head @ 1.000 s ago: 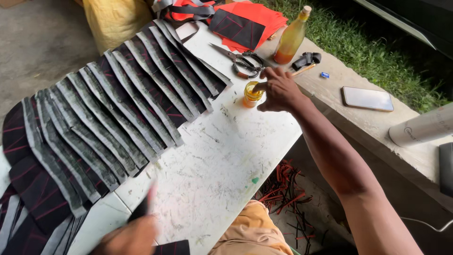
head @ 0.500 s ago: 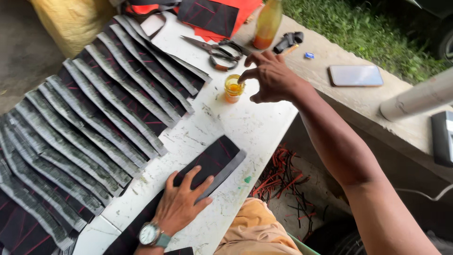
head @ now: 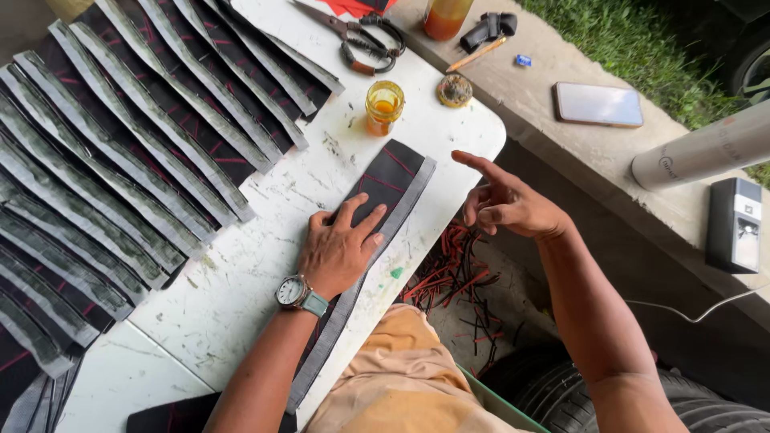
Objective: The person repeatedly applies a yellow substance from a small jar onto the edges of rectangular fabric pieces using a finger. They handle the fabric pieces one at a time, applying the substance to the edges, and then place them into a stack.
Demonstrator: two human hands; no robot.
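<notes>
While left hand (head: 341, 244) presses flat, dark strip (head: 377, 220) runs diagonally toward jar (head: 384, 107), right hand (head: 505, 204) empty.

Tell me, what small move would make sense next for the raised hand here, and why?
Probably bring the right hand down onto the far end of the dark strip. The left hand lies flat on the strip on the white table, while the right hand hangs in the air beside it, forefinger out and holding nothing. The small open jar of amber liquid stands just beyond the strip's end.

Bare table (head: 241, 273) between fabric strips (head: 136, 152) and jar (head: 384, 107) lies open.
</notes>
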